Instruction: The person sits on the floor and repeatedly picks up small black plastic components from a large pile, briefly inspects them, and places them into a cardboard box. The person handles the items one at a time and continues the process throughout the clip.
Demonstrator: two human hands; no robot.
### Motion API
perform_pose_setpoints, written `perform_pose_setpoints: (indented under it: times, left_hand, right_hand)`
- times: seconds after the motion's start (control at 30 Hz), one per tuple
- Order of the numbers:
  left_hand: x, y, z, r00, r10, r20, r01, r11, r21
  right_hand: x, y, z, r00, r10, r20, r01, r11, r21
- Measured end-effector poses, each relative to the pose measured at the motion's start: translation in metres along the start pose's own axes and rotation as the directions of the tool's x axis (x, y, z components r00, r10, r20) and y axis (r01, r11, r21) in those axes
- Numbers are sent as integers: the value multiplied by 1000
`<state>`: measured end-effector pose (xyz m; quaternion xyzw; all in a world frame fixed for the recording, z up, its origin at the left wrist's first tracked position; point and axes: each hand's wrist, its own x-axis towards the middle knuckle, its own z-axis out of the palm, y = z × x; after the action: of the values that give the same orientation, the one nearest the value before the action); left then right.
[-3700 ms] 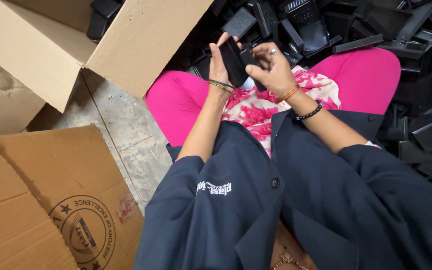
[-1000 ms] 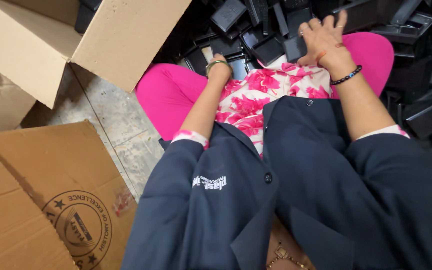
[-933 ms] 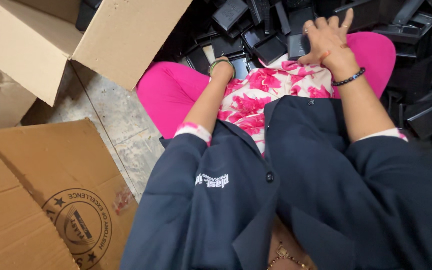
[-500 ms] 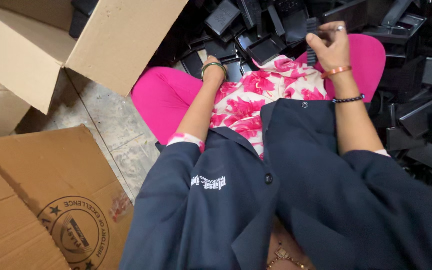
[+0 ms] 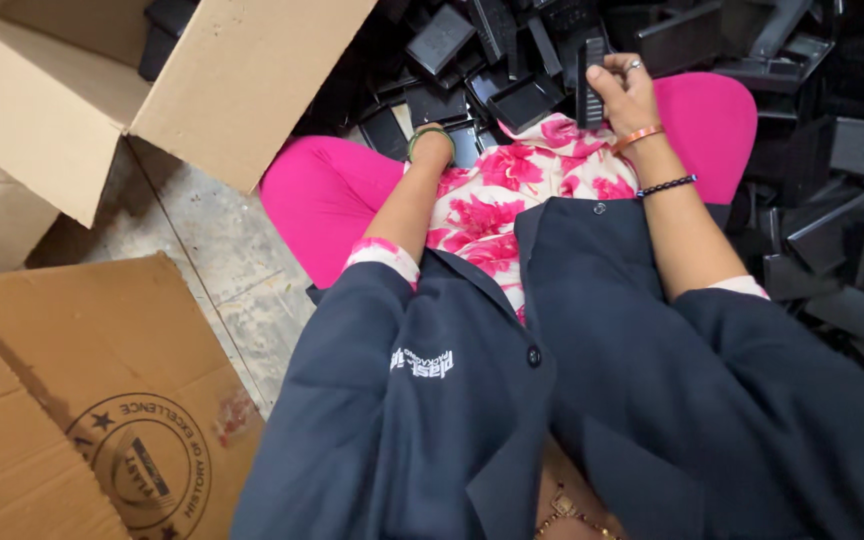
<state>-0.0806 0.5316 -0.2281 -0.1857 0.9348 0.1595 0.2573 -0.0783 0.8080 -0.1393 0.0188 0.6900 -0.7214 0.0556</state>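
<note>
The right hand is raised over the lap, wrist bent, fingers curled shut around a narrow black part held upright at the edge of the black pile. The left hand reaches forward and down into the parts between the knees; its fingers are hidden, so its grip cannot be told.

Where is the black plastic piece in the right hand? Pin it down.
In the head view, the black plastic piece is top centre-right, gripped upright in the right hand, just above the floral lap and beside the pile of black parts.
</note>
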Motion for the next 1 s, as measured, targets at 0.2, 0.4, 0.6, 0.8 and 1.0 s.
perform_pose_setpoints:
  times: [0.2,0.4,0.6,0.8,1.0]
  left_hand:
    - [-9,-9,5,838,194,-511,-354,905,-236]
    - [-51,-6,-35,587,195,-786,-623,728,-285]
    - [-34,-20,-90,-146,461,-876,-625,643,442]
    - [10,-24,-84,625,-92,-775,-752,196,-630]
    - [-15,7,-27,948,176,-265,-210,-279,-937]
  right_hand:
    - [2,-2,3,997,74,35,-80,964,255]
    - [5,6,-3,997,74,38,-81,968,237]
    - [10,11,-4,997,73,19,-75,970,231]
    - [7,5,30,948,-312,64,317,943,-99]
    - [-3,-1,102,879,-411,242,473,815,-334]
